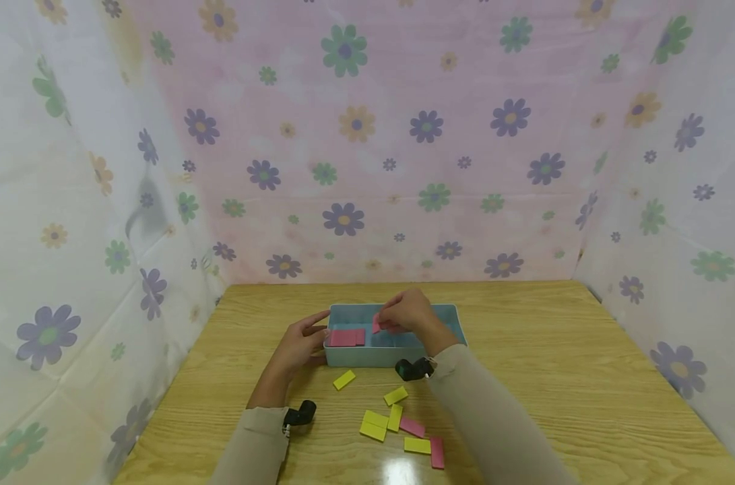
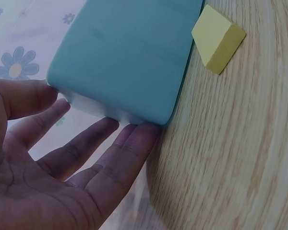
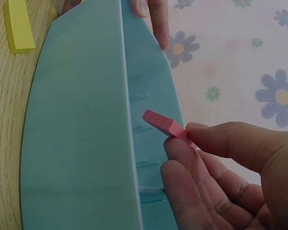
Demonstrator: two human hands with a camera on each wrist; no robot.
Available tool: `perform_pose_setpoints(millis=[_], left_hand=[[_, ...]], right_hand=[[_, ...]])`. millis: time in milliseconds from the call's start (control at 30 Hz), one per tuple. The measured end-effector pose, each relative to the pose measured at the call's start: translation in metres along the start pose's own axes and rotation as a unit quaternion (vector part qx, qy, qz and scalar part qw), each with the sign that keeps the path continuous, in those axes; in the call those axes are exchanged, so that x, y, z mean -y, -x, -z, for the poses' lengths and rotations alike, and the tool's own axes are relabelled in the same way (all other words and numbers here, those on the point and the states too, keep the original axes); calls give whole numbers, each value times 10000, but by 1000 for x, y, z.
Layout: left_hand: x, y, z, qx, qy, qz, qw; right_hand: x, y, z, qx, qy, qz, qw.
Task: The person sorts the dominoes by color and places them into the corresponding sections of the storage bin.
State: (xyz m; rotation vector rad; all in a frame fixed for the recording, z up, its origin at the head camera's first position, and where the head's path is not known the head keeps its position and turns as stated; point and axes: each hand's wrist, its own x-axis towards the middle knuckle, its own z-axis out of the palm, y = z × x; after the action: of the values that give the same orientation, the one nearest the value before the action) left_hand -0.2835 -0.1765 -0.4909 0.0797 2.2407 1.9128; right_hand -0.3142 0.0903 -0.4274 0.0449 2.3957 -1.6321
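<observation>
A light blue rectangular box (image 1: pixel 367 357) stands on the table. My left hand (image 1: pixel 297 347) is at its left end, its fingers spread and fairly straight against the end wall in the left wrist view. My right hand (image 1: pixel 409 311) is over the box and pinches a small flat pink block (image 3: pixel 163 123) between thumb and fingers. Pink blocks (image 1: pixel 345 337) lie side by side inside the left part of the box. More pink shows beneath the right hand, partly hidden by it.
In front of the box, several yellow blocks (image 1: pixel 374 426) and two pink blocks (image 1: pixel 437 453) are scattered on the wooden table (image 1: pixel 555 377). One yellow block (image 2: pixel 218 38) lies close to the box's front wall. Flowered cloth (image 1: pixel 367 168) surrounds the table's back and sides.
</observation>
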Motion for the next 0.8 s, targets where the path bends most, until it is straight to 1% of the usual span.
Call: perform_pose_setpoints(millis=[100,167,400,467,633,700,800], left_hand=[[-1,0,0,17,26,36,10000],[0,0,0,49,46,8,10000],[-1,0,0,33,150,97,9998],[-1,0,0,37,137,62,9999],[-1,0,0,35,162,97,9998],[-1,-1,1,22,184,157,9997],[0,-2,1,35,148,128,9998]], right_hand=[[-1,-3,-2,-41,48,-61,10000],[0,-4,-3,-91,156,-68,9998],[7,-9,-10,-220,603,-82,9979],[9,-10,-13,-253,638,-132,9976],[14,-13,-17,-361,787,-249,9959],[14,-13,-18,-376,841,-255,9954],[15,-13,-19,-375,862,-196,9954]])
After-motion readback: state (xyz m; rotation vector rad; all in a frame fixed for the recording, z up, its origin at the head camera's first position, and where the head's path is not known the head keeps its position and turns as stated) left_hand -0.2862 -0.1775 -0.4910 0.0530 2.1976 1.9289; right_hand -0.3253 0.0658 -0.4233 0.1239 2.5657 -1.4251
